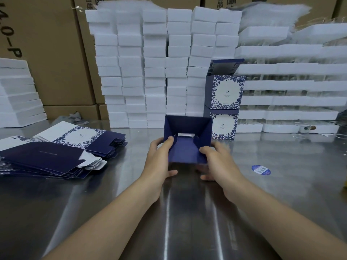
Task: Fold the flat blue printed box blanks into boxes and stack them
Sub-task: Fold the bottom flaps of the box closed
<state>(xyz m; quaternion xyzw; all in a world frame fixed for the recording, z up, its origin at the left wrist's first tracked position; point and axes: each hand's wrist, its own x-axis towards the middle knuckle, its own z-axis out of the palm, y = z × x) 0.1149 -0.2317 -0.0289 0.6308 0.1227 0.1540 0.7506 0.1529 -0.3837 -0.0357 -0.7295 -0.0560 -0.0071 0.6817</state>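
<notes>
Blue box [185, 150] gripped, left hand [159, 156], right hand [218, 161]

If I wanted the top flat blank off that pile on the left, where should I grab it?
Probably take the top blank by its near right corner, coming in from the right. The pile is fanned, so that edge sits staggered from the sheets below and a fingertip could lift it alone. It lies flat, so its middle offers nothing to pinch.
</notes>
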